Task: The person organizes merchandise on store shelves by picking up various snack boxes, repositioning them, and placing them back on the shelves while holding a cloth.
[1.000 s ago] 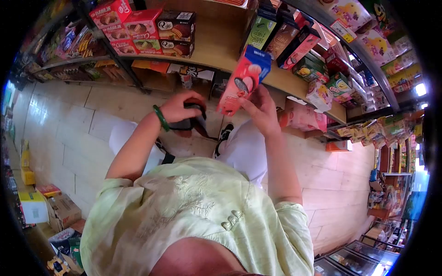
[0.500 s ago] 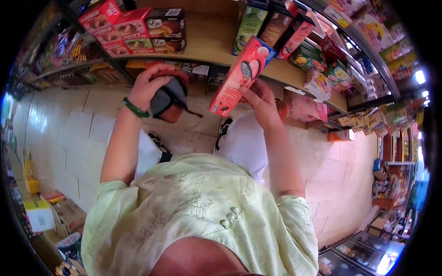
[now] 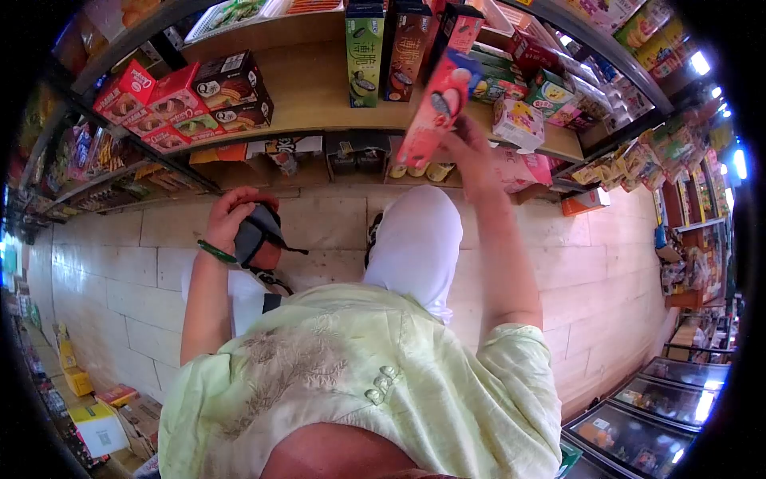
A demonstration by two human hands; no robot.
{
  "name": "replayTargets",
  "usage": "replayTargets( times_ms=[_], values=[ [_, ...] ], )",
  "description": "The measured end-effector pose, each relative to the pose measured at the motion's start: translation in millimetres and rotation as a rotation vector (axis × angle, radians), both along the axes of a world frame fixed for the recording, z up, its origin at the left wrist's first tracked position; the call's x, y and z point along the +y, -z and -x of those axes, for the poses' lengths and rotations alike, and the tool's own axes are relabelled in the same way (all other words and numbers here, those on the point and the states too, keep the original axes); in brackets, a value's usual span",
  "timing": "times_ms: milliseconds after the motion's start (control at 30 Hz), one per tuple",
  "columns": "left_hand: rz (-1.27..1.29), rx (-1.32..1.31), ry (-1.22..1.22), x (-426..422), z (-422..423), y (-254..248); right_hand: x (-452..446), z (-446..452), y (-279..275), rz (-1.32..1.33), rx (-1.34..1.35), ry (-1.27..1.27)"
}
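My right hand (image 3: 469, 152) grips a slim pink snack box (image 3: 435, 116), tilted and slightly blurred, in front of the shelf. Just behind it stand an upright green box (image 3: 365, 64), a brown box (image 3: 407, 56) and another pink box (image 3: 460, 30). Low on the left, over my knee, my left hand (image 3: 227, 217) is closed around a grey and rust-coloured cloth item (image 3: 259, 231) with a dark strap. Its exact kind is not clear. A green bangle (image 3: 216, 251) circles that wrist.
Stacked red and dark brown boxes (image 3: 183, 100) sit on the left of the wooden shelf (image 3: 307, 88). Small cartons (image 3: 519, 124) crowd its right end. Hanging packets (image 3: 630, 156) jut out at right. Glass-topped cases (image 3: 630, 431) stand at lower right, cartons (image 3: 100, 427) at lower left.
My right hand has carried the pink box up and slightly right, closer to the upright boxes. My left hand, still holding the cloth item, is lower and further left. The view has shifted.
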State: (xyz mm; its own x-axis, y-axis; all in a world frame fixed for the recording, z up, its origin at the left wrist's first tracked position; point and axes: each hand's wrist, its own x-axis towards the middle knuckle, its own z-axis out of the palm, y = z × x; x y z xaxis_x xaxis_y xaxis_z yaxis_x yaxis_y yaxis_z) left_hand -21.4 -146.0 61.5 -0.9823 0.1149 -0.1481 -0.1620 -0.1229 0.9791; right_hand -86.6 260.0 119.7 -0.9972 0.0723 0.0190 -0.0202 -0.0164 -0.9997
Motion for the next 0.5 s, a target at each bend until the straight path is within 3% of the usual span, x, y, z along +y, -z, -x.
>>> replayTargets(
  times_ms=[133,200,233,300,333,400,500],
  values=[
    [-0.023,-0.021,0.076,2.1,0.3,4.2,36.9,24.5,12.1,0.025,0.192,0.069],
    [-0.061,-0.116,0.006,4.4,0.4,12.3,45.8,25.3,9.6,0.301,0.051,0.040],
    [-0.061,-0.117,0.011,7.5,2.7,10.6,45.1,24.3,8.3,0.301,0.052,0.045],
    [0.081,-0.156,0.096,17.8,6.2,1.6,32.5,20.1,9.8,0.661,-0.012,0.004],
    [0.085,-0.160,0.098,26.6,8.9,-3.9,21.4,18.2,12.9,0.665,-0.015,0.007],
    [0.398,0.007,0.178,48.8,17.8,-15.8,-11.6,15.2,20.9,1.054,-0.047,-0.109],
    [0.406,0.157,0.231,81.2,33.1,-28.2,-63.3,7.9,33.1,1.264,-0.143,-0.220]
  ],
)
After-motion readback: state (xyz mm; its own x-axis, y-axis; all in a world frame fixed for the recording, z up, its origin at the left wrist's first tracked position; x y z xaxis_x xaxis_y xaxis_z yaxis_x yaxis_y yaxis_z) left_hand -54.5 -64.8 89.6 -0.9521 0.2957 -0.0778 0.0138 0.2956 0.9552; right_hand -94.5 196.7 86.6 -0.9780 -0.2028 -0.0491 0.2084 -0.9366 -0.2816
